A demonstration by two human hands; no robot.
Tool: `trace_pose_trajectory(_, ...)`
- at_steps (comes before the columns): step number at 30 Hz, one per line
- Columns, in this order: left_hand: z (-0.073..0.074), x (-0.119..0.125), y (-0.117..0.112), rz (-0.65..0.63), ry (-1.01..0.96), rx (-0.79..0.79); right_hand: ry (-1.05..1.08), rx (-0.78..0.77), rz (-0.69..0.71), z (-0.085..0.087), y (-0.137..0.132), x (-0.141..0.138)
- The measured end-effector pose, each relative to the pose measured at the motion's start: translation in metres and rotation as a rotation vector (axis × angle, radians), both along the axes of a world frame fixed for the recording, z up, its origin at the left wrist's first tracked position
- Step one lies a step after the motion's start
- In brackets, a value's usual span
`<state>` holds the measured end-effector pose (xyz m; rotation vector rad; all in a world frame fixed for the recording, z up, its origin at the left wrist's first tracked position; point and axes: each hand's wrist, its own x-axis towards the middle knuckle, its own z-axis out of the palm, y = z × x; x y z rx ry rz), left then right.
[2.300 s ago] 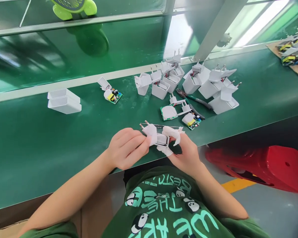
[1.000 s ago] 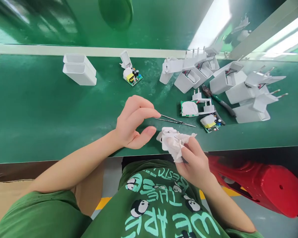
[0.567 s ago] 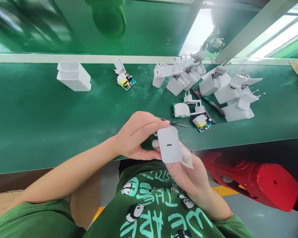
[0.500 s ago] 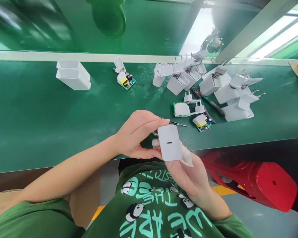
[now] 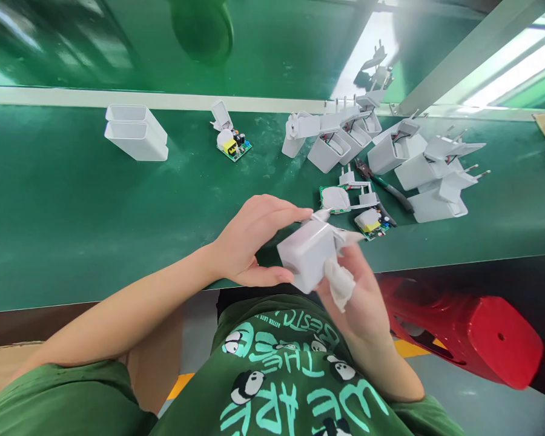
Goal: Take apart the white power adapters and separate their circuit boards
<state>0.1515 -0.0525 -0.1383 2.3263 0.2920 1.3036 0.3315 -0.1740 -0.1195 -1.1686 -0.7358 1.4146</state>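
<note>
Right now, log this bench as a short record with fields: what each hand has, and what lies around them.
left hand: grips the left side of the white charger housing
right hand: holds the same housing from below, with white wraps on its fingers
held where: above the near edge of the green bench
close behind: circuit boards and pliers
far right: cluster of open charger shells with plug pins
far left: two empty white housings
centre back: lone circuit board
below bench: red stool
</note>
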Motion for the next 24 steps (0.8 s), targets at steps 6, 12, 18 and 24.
trace_pose_trajectory(6,0.003,0.003,-0.005,-0.094,0.203,-0.087,-0.999,0.579,0.138,-0.029,0.003,0.026)
trace_pose_trajectory(12,0.008,0.000,-0.011,-0.101,0.221,-0.292,-0.997,0.579,0.051,-0.043,0.002,0.030)
trace_pose_trajectory(18,0.005,-0.002,-0.010,-0.111,0.203,-0.375,-1.104,0.644,0.192,-0.039,0.006,0.039)
trace_pose_trajectory(24,0.002,-0.001,-0.009,-0.136,0.153,-0.387,-1.104,0.694,0.241,-0.040,0.008,0.040)
